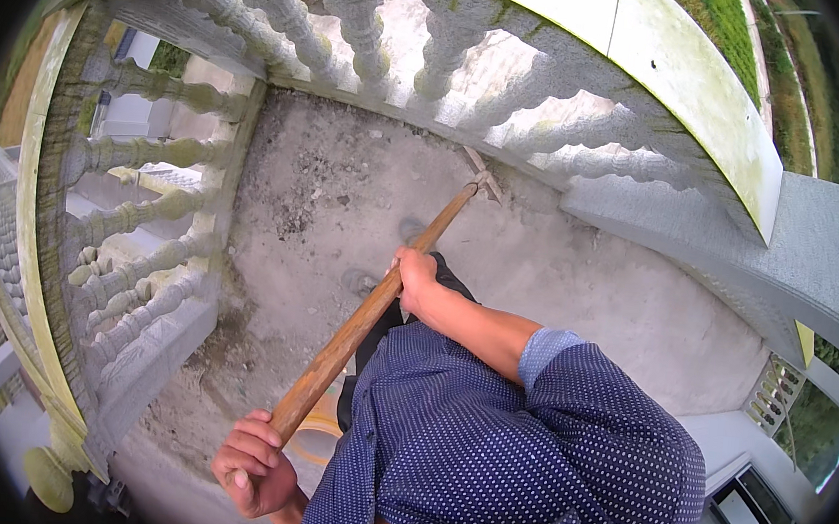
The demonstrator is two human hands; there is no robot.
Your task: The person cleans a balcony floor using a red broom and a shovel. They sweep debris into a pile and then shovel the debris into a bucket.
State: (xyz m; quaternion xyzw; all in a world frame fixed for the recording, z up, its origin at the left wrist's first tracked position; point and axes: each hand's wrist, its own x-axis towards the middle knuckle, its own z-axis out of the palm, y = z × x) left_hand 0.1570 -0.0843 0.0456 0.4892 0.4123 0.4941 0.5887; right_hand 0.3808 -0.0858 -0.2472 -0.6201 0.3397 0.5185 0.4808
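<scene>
A mattock's long wooden handle (341, 345) slants across the space before me. Its double-ended metal head (482, 178) is low by the foot of the balustrade; I cannot tell whether it touches the floor. My right hand (415, 275) is wrapped around the handle's middle, above my legs. At the near end of the handle, my left hand (257, 461) grips the butt with curled fingers. Beneath the tool lies a dusty concrete floor (538, 272). Dark loose rubble (301, 199) is scattered left of the mattock head. My dusty shoes (360, 281) stand below the handle.
A mossy-topped balustrade (697, 84) with concrete balusters curves ahead, and another baluster railing (152, 156) runs along the left. At right a grey concrete rail (826, 238) juts in. Behind the handle, near my left side, sits a yellow-orange bucket (316, 430).
</scene>
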